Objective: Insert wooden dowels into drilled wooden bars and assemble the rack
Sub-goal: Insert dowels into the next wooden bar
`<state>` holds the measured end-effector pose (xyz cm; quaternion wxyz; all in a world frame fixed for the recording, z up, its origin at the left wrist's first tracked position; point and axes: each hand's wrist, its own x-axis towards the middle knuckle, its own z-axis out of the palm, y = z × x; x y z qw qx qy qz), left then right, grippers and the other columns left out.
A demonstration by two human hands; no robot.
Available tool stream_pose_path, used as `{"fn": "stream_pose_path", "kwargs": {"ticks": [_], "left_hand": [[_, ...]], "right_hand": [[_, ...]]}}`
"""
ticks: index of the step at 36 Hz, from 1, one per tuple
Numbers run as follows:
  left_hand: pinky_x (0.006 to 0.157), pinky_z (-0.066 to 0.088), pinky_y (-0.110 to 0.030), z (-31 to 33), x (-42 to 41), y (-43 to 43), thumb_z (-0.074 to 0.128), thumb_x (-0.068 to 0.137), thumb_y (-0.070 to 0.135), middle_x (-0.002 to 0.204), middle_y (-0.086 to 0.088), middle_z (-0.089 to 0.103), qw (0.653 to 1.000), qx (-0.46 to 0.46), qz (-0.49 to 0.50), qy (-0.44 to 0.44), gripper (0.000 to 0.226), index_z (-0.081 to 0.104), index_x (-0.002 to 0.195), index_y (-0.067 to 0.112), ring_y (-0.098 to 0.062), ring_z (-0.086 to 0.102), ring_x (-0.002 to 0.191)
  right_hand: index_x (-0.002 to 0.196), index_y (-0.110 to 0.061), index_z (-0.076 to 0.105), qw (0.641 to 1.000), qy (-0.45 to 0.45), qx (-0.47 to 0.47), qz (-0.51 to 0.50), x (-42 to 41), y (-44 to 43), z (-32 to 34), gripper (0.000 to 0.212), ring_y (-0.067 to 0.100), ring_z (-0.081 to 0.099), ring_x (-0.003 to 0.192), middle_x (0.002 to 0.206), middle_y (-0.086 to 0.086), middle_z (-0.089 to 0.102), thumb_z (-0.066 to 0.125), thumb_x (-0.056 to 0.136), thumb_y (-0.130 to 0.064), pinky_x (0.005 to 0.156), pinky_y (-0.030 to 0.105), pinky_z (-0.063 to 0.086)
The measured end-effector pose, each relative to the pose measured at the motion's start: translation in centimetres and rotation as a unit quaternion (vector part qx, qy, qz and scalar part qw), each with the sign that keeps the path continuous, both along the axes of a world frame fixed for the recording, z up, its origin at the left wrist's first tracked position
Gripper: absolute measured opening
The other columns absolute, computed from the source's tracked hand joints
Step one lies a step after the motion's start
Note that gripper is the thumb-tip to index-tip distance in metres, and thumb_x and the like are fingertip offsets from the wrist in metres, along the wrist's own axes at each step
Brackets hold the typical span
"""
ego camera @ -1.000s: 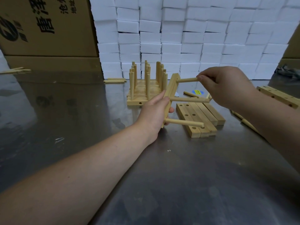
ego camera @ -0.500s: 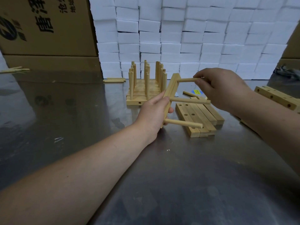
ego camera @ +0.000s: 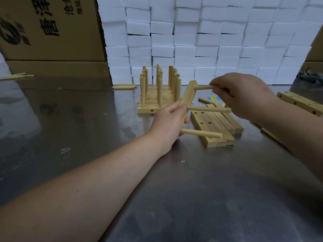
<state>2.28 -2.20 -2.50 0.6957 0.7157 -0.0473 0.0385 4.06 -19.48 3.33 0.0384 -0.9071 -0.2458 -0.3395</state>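
Observation:
My left hand point(ego camera: 168, 122) grips a drilled wooden bar point(ego camera: 188, 95), held tilted on edge above the metal table point(ego camera: 174, 189). Three dowels stick out of the bar toward the right: a top dowel point(ego camera: 203, 87), a middle dowel point(ego camera: 208, 109) and a bottom dowel point(ego camera: 201, 133). My right hand point(ego camera: 243, 95) pinches the free end of the top dowel. Behind the bar stands a finished group of bars with several upright dowels point(ego camera: 159, 89). A flat stack of drilled bars point(ego camera: 215, 127) lies under the held piece.
Another drilled bar point(ego camera: 299, 103) lies at the right edge. Loose dowels lie near the foam wall point(ego camera: 124, 86), at the far left point(ego camera: 17, 76) and beside the stack point(ego camera: 206, 101). A wall of white foam blocks point(ego camera: 201, 35) and cardboard boxes point(ego camera: 49, 28) close off the back.
My right hand has slid left along the top dowel, which now sits deeper in the bar. My left hand holds the bar in about the same place.

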Motion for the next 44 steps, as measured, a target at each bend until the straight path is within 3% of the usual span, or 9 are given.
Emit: {"fn": "stream_pose_path", "kwargs": {"ticks": [10,21,26,35,39,44], "left_hand": [[0.041,0.039,-0.016,-0.10,-0.08,0.00,0.043,0.097,0.031,0.067,0.003,0.053,1.000,0.004,-0.001,-0.011,0.036,0.051,0.132,0.028,-0.010,0.046,0.061],[0.041,0.039,-0.013,-0.20,-0.07,-0.01,0.044,0.097,0.032,0.068,0.003,0.053,0.999,0.032,0.017,-0.034,0.036,0.051,0.132,0.031,-0.009,0.047,0.061],[0.042,0.040,-0.011,-0.25,-0.20,0.25,0.043,0.097,0.031,0.070,0.003,0.053,0.997,0.052,0.014,-0.057,0.034,0.053,0.130,0.033,-0.007,0.047,0.059],[0.042,0.040,-0.011,-0.40,0.03,0.25,0.043,0.097,0.033,0.068,0.004,0.052,0.995,0.070,0.019,-0.071,0.034,0.053,0.130,0.034,-0.005,0.046,0.057],[0.044,0.043,-0.012,-0.40,0.24,0.28,0.044,0.097,0.032,0.068,0.004,0.053,0.993,0.075,0.027,-0.087,0.035,0.052,0.131,0.035,-0.005,0.046,0.059],[0.044,0.042,-0.012,-0.49,0.28,0.42,0.046,0.096,0.032,0.067,0.005,0.055,0.994,0.064,0.027,-0.079,0.033,0.053,0.129,0.036,-0.005,0.046,0.057]], "right_hand": [[0.104,-0.010,0.063,1.000,-0.011,0.007,0.013,-0.04,-0.07,-0.11,0.023,0.026,0.052,0.071,0.082,0.010,0.061,0.044,0.094,-0.020,0.059,0.031,0.035],[0.103,-0.013,0.064,0.998,0.033,0.044,0.005,-0.15,-0.28,-0.09,0.025,0.020,0.047,0.060,0.063,-0.001,0.053,0.044,0.095,-0.026,0.052,0.022,0.031],[0.095,-0.008,0.064,0.994,0.072,0.079,-0.011,-0.05,-0.23,-0.10,0.033,0.028,0.055,0.069,0.072,0.013,0.062,0.042,0.095,-0.032,0.057,0.027,0.039],[0.092,-0.017,0.066,0.981,0.122,0.145,-0.037,-0.52,0.12,0.21,0.026,0.015,0.045,0.050,0.062,0.007,0.057,0.045,0.095,-0.033,0.049,0.024,0.033],[0.085,-0.021,0.064,0.970,0.137,0.196,-0.041,-0.39,0.07,0.14,0.024,0.007,0.037,0.031,0.043,-0.004,0.039,0.046,0.094,-0.034,0.043,0.023,0.025],[0.088,-0.022,0.065,0.966,0.153,0.204,-0.046,-0.13,0.39,-0.23,0.026,0.009,0.037,0.038,0.047,-0.001,0.044,0.044,0.094,-0.036,0.045,0.023,0.029]]}}
